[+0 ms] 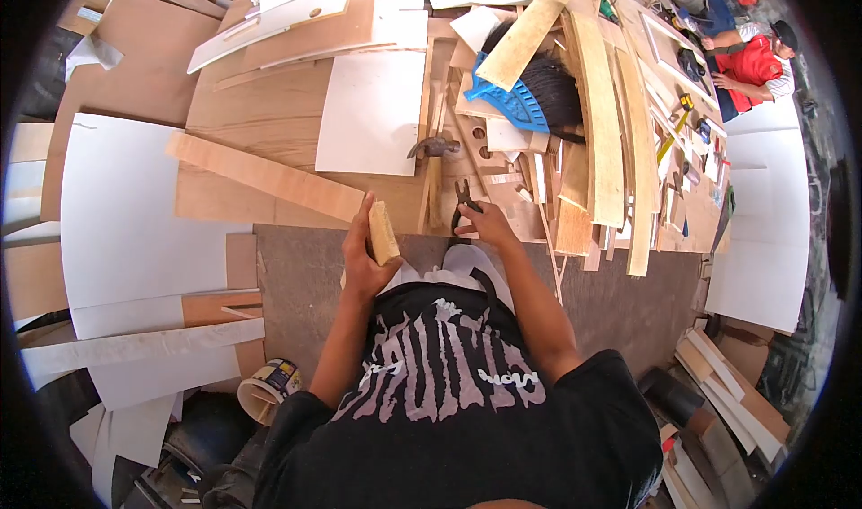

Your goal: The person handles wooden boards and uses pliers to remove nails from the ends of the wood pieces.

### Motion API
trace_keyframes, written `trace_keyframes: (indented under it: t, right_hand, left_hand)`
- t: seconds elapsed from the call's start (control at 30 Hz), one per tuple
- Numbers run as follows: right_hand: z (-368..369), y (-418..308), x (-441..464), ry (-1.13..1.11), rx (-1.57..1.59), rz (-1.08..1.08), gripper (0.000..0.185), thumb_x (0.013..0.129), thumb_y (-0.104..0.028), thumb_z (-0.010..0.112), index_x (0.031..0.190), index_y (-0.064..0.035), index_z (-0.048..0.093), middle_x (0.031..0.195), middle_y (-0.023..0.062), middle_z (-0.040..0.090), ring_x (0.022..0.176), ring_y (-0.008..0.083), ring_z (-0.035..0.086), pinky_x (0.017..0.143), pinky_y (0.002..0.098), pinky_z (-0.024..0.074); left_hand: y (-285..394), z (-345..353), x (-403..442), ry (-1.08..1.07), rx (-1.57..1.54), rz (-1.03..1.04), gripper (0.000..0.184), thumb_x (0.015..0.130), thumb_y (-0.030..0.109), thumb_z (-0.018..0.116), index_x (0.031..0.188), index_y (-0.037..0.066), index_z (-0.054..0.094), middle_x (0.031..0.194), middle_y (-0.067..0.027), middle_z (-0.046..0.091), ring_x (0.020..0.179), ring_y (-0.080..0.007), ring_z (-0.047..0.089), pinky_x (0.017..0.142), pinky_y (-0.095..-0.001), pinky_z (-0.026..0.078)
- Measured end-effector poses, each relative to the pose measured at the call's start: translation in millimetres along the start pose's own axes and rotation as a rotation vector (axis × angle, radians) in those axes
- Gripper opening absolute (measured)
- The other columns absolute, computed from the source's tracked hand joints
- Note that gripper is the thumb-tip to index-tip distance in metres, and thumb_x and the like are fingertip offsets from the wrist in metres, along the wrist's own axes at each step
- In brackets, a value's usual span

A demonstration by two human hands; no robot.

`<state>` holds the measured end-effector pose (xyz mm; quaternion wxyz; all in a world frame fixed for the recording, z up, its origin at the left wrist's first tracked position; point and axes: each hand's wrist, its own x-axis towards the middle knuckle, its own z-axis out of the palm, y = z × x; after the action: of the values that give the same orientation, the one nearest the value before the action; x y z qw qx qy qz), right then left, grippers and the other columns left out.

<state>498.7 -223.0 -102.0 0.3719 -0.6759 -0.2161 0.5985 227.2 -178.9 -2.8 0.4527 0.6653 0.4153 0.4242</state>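
Near the bench's front edge, my left hand [361, 256] is closed around the end of a long wooden board [269, 175], whose far end reaches up and left over the bench. The board's pale end face [384, 232] points toward me. To its right, my right hand [485, 225] grips dark pliers [462, 206] with their jaws pointing away from me and apart. Between and beyond my hands, a claw hammer [435, 147] lies on the bench with its handle toward me.
A white panel [373, 114] lies on the plywood bench [269, 123]. Long planks [600, 123] and a blue plastic piece [512, 101] are at the right. A person in a red vest [754, 65] is at the far right. A bucket [269, 388] stands lower left.
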Motion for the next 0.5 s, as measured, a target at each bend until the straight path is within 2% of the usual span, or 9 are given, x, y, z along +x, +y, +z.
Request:
trace_keyframes:
  t: [0.03, 0.1, 0.23, 0.33, 0.4, 0.43, 0.5]
  right_hand:
    - [-0.1, 0.8, 1.1, -0.001, -0.002, -0.001, 0.047, 0.098, -0.035, 0.069, 0.115, 0.0072, 0.062, 0.093, 0.0093, 0.068, 0.080, 0.0241, 0.077, 0.047, 0.0256, 0.0480]
    - [-0.8, 0.6, 1.4, -0.022, 0.087, 0.059, 0.044, 0.100, -0.036, 0.066, 0.119, 0.0033, 0.061, 0.092, 0.0075, 0.067, 0.081, 0.0230, 0.077, 0.042, 0.0227, 0.0389]
    - [2.0, -7.5, -6.7, -0.126, 0.203, 0.156, 0.039, 0.101, -0.031, 0.065, 0.119, 0.0031, 0.063, 0.099, 0.0085, 0.067, 0.077, 0.0197, 0.074, 0.046, 0.0267, 0.0376]
    - [4.8, -15.3, -10.8, -0.092, 0.119, 0.083, 0.041, 0.101, -0.036, 0.064, 0.118, 0.0006, 0.062, 0.095, 0.0056, 0.066, 0.075, 0.0150, 0.068, 0.044, 0.0235, 0.0329]
    - [4.0, -16.3, -14.0, -0.208, 0.128, 0.016, 0.047, 0.103, -0.045, 0.059, 0.120, -0.0013, 0.060, 0.100, 0.0061, 0.066, 0.073, 0.0125, 0.063, 0.042, 0.0213, 0.0294]
    - [5.8, -17.1, -13.8, -0.207, 0.130, 0.015, 0.047, 0.103, -0.045, 0.059, 0.120, -0.0013, 0.060, 0.100, 0.0061, 0.066, 0.073, 0.0125, 0.063, 0.042, 0.0213, 0.0294]
    - [8.9, -17.3, -15.1, -0.177, 0.201, -0.036, 0.052, 0.105, -0.054, 0.051, 0.116, -0.0044, 0.060, 0.102, 0.0055, 0.066, 0.066, 0.0110, 0.061, 0.039, 0.0207, 0.0276]
  left_hand:
    - [-0.5, -0.5, 0.3, 0.003, 0.000, 0.001, 0.094, 0.063, 0.007, 0.070, 0.152, -0.006, 0.040, 0.142, -0.0215, 0.056, 0.128, -0.0266, 0.057, 0.110, -0.0370, 0.042]
    - [-1.8, -0.8, 0.9, 0.033, -0.045, 0.006, 0.095, 0.064, 0.008, 0.070, 0.152, -0.006, 0.039, 0.143, -0.0216, 0.056, 0.128, -0.0262, 0.057, 0.110, -0.0368, 0.042]
    - [-3.5, -6.9, 2.6, 0.049, 0.003, 0.038, 0.095, 0.065, 0.010, 0.071, 0.152, -0.006, 0.039, 0.144, -0.0216, 0.055, 0.128, -0.0265, 0.057, 0.110, -0.0369, 0.042]
    - [-7.4, -8.5, 5.0, 0.015, -0.027, 0.017, 0.093, 0.066, 0.012, 0.071, 0.152, -0.007, 0.039, 0.145, -0.0217, 0.055, 0.129, -0.0265, 0.057, 0.109, -0.0371, 0.043]
    - [-8.2, -10.0, 4.1, 0.022, -0.023, 0.011, 0.091, 0.068, 0.013, 0.070, 0.151, -0.008, 0.040, 0.146, -0.0225, 0.054, 0.130, -0.0267, 0.056, 0.109, -0.0376, 0.043]
    - [-8.6, -10.3, 4.4, 0.020, -0.022, 0.011, 0.091, 0.068, 0.013, 0.070, 0.151, -0.008, 0.040, 0.146, -0.0225, 0.054, 0.130, -0.0267, 0.056, 0.109, -0.0376, 0.043]
    - [-9.2, -10.1, 4.0, 0.018, -0.007, 0.041, 0.090, 0.068, 0.013, 0.069, 0.151, -0.008, 0.039, 0.147, -0.0229, 0.054, 0.131, -0.0271, 0.056, 0.109, -0.0383, 0.043]
